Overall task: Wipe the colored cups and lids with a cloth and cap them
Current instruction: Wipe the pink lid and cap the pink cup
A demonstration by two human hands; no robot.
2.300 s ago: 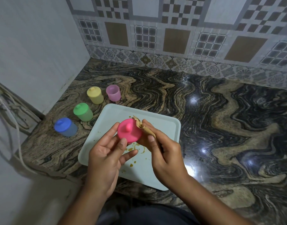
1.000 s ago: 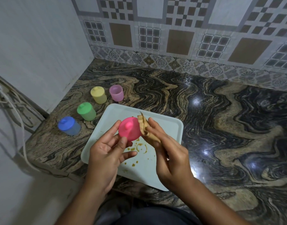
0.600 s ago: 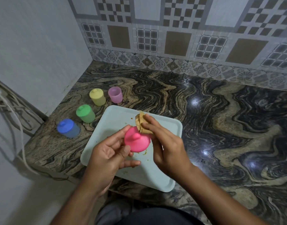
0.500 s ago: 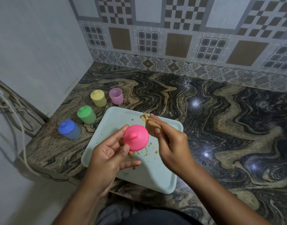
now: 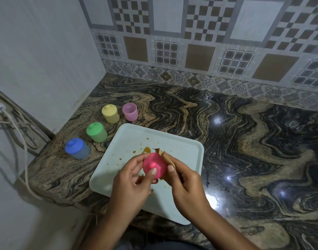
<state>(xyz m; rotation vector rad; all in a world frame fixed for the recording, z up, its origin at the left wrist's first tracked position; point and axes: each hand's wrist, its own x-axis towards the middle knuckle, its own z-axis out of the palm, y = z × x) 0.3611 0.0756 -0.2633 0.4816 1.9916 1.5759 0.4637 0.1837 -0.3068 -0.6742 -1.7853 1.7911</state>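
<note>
**user1:** so where's the pink lid (image 5: 154, 165) at?

**user2:** up in the air over the pale tray (image 5: 183, 148), knob facing the camera; left hand (image 5: 131, 184) has its fingers curled round the lid's left edge, thumb lying on top right by the knob; right hand (image 5: 185, 184) is pinching a scrunched brownish cloth (image 5: 163, 156) against the lid's right rim

**user1:** and the cups?

**user2:** all on the marble counter (image 5: 244, 141) left of the tray; blue cup (image 5: 77, 147) nearest, then green cup (image 5: 96, 132), then yellow cup (image 5: 110, 113), all three capped; lilac cup (image 5: 130, 111) just beside the yellow one, open top, no lid on it

**user1:** tray clean?

**user2:** nah; orange-brown smears (image 5: 146, 150) on it just behind the hands
</note>
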